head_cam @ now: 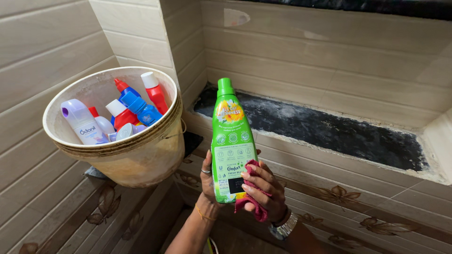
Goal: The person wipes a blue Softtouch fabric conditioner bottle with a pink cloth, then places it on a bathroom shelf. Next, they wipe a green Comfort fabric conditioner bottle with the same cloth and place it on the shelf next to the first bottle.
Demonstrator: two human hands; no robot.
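Left hand (207, 176): fingers curled, wrapped round the lower part of a green bottle (230, 141) from its left side and behind. Grip closed on it. Ring on one finger, thin band at the wrist.

Right hand (263, 188): fingers bent and pressed together over a red cloth (252, 197), pinning the cloth against the bottle's lower right side. Cloth is bunched; part hangs below the palm. Metal watch (284, 227) on that wrist.

Bottle: upright, slight tilt, green screw cap on top, label facing the camera. Held in the air in front of the tiled ledge, not resting on anything. Both hands at its bottom third; upper body and cap free.

Containers:
- Round cream bucket (117, 146), left of the bottle, in the wall corner, near it but not touching it. Rim worn, inside stained.
- Inside it: white spray can with a purple cap (81, 121) at the left; a red bottle with a white cap (154, 94) at the back right; a blue bottle with a red nozzle (127, 90) behind; a blue trigger-type bottle (143, 110) in the middle; another red bottle with a white cap (121, 114) beside it. More small pieces lower down, packed too tight to tell apart.

Behind the bottle: recessed ledge with a dark, mottled slab (329, 131), beige tile (329, 56) on the walls around it.
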